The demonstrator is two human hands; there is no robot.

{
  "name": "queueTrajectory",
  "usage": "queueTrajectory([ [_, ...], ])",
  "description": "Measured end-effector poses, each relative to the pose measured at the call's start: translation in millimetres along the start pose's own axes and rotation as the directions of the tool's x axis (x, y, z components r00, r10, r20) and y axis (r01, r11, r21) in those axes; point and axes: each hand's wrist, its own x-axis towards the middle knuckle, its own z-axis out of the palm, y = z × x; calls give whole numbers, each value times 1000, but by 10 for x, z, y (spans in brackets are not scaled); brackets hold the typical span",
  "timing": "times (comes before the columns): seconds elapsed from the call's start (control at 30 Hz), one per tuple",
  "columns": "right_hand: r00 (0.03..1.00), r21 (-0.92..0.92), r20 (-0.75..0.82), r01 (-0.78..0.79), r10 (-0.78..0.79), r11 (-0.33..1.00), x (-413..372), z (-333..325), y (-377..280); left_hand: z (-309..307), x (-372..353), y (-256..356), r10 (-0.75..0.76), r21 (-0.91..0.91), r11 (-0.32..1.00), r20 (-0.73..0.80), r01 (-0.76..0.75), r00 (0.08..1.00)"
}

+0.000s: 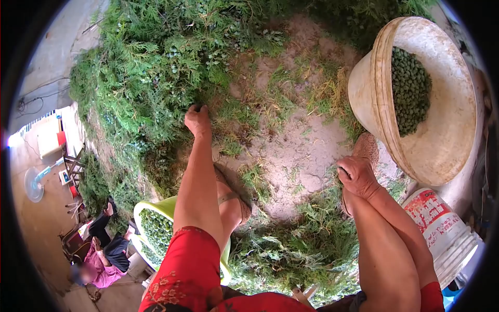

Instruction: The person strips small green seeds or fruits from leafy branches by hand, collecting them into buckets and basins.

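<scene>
My left hand reaches out to the lower right edge of a big heap of green conifer branches bearing small pale green cones. Its fingers are pinched together; what they hold, if anything, is hidden. My right hand hovers over or rests by my right shin and shoe, fingers curled in, with their contents hidden. Beyond it a large whitish tub leans on its side, with a mass of small green cones inside. A yellow-green basin beside my left leg also holds green cones.
Loose sprigs cover the ground between and under my legs. A white bucket with red print stands at the right. At the lower left another person sits by a chair; a fan stands farther back.
</scene>
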Motion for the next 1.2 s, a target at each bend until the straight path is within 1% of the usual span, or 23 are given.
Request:
queueTrajectory([
  [0.03, 1000, 39, -13, -6, 6, 999, 6, -2, -4, -6, -42, -8, 0, 0, 1000, -1, 0, 1000],
  [0.07, 1000, 40, -13, -5, 5, 999, 4, -4, -2, -68, -150, 50, -178, -326, 922, 128, 210, 976],
  [0.1, 1000, 46, -15, -12, 13, 999, -1, -4, -1, -131, -256, 69, -292, -579, 701, 302, 417, 908],
  [0.13, 1000, 54, -17, -20, 21, 998, -6, -2, -1, -191, -361, 29, -292, -578, 702, 300, 416, 908],
  [0.17, 1000, 57, -17, -19, 20, 998, -13, 1, 1, -251, -478, -45, -340, -718, 345, 505, 605, 793],
  [0.2, 1000, 19, -8, -24, 24, 1000, -20, 2, 11, -311, -578, -76, -285, -701, -70, 696, 710, 659],
  [0.23, 1000, -19, 1, -27, 27, 999, -25, 4, 25, -355, -661, -98, -287, -703, -70, 694, 708, 661],
  [0.3, 1000, -16, -10, -16, 16, 1000, -42, 33, 66, -422, -796, -59, -23, -612, -118, 789, 782, 614],
  [0.33, 1000, -13, -21, -9, 9, 1000, -51, 46, 75, -421, -830, -28, -27, -611, -119, 790, 782, 613],
  [0.4, 1000, -24, -5, -13, 13, 1000, -45, 34, 67, -406, -858, 26, -187, -671, 44, 722, 740, 666],
  [0.43, 1000, -37, 8, -18, 19, 999, -42, 29, 66, -399, -832, 26, -188, -670, 44, 723, 741, 665],
  [0.5, 1000, -32, -2, -10, 10, 999, -39, 31, 68, -397, -770, 46, -222, -626, 432, 624, 649, 749],
  [0.67, 1000, -80, -17, -9, 8, 997, -20, 0, 7, -487, -851, 347, -148, -575, 502, 679, 646, 719],
  [0.77, 909, 195, 214, -398, 358, 896, 170, -77, -71, -423, -1072, 583, -95, -557, 523, 714, 645, 694],
  [0.87, 905, 299, 144, -425, 400, 854, 219, -23, 6, -385, -1305, 747, -203, -497, 567, 689, 658, 695],
  [0.9, 896, 250, 151, -443, 417, 861, 218, -52, -30, -396, -1337, 748, -206, -508, 612, 638, 606, 742],
  [0.93, 898, 250, 152, -439, 413, 863, 199, -46, -29, -397, -1352, 749, -206, -515, 655, 582, 553, 786],
  [0.97, 926, 181, 138, -371, 350, 911, 158, -37, -16, -407, -1303, 842, -309, -539, 679, 404, 497, 861],
  [1.0, 949, 110, 130, -300, 286, 947, 114, -26, 1, -383, -1200, 789, -311, -538, 679, 404, 499, 860],
  [1.07, 967, 91, 119, -235, 223, 968, 23, 9, 46, -346, -879, 539, -249, -563, 750, 245, 346, 937],
  [1.1, 982, 71, 107, -166, 158, 984, 2, 25, 63, -266, -743, 433, -248, -562, 751, 246, 346, 937],
  [1.17, 985, 48, 90, -154, 149, 987, -8, 49, 74, -115, -535, 276, -217, -355, 902, 120, 246, 969],
  [1.2, 988, 22, 75, -140, 138, 990, -7, 49, 79, -67, -485, 243, -216, -356, 902, 121, 246, 969],
])
